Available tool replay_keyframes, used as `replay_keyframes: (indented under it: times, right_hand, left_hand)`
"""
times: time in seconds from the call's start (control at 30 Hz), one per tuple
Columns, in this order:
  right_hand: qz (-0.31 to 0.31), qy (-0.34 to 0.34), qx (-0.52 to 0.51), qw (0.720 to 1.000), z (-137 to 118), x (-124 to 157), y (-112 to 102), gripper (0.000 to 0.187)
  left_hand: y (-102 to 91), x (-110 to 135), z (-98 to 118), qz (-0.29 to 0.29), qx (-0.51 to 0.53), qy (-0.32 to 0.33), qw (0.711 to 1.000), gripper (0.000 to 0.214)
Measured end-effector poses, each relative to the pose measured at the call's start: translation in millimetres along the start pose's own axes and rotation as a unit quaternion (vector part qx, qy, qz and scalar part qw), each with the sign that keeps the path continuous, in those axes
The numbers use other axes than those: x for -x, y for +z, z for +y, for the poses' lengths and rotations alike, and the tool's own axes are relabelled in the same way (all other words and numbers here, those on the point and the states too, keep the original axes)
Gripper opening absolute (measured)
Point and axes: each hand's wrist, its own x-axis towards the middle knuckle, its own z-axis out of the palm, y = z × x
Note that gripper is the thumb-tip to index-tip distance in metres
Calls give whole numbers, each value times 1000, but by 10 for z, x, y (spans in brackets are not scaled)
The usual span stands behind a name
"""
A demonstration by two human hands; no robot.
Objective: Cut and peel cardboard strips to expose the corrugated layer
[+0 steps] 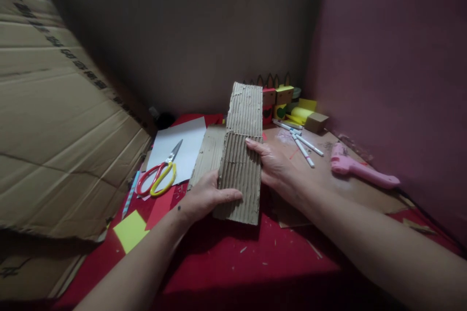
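Note:
A long strip of corrugated cardboard [242, 155], its ridges bared and a crease running across it, is held up over the table between both hands. My left hand [207, 194] grips its lower left edge, thumb lying on the front face. Higher up on the right edge, my right hand [272, 165] is closed on the same strip, thumb pressed near the crease. The fingers behind the strip are hidden. Behind it to the left lies a flat cardboard piece [208, 153], and scissors [160, 172] with red and yellow handles rest on a white paper sheet [186, 138].
A pink hammer-shaped tool [361, 170] and several white markers [302, 148] lie on a cardboard sheet [335, 194] at right. Small decorated boxes [282, 97] stand behind. A large cardboard panel [54, 121] leans at left. Yellow paper [130, 231] and scraps lie on the red tablecloth [237, 262].

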Motion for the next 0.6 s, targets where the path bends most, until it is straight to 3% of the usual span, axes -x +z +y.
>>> replay_keyframes:
  times: [0.23, 0.33, 0.4, 0.47, 0.53, 0.57, 0.6]
  right_hand:
    - [-26, -17, 32, 999, -11, 34, -8, 18]
    - [-22, -10, 76, 997, -69, 73, 20, 19]
    - [-20, 32, 117, 992, -116, 108, 40, 19]
    - [-27, 82, 159, 983, -164, 149, 46, 18]
    - [-34, 79, 182, 979, -213, 194, 32, 19]
    - [-38, 87, 190, 977, -241, 220, 18, 20]
    - [-44, 102, 191, 975, -270, 249, 0, 22]
  left_hand:
    - [6, 21, 16, -44, -3, -10, 999, 34]
    - [27, 29, 39, -77, 8, 23, 997, 37]
    - [5, 35, 62, -62, -4, 65, 996, 35]
    - [-95, 57, 94, -4, -26, 104, 994, 34]
    - [-302, 116, 130, 103, -102, 116, 983, 37]
    - [-442, 162, 145, 175, -169, 108, 964, 38]
    - [-596, 215, 154, 247, -270, 77, 927, 37]
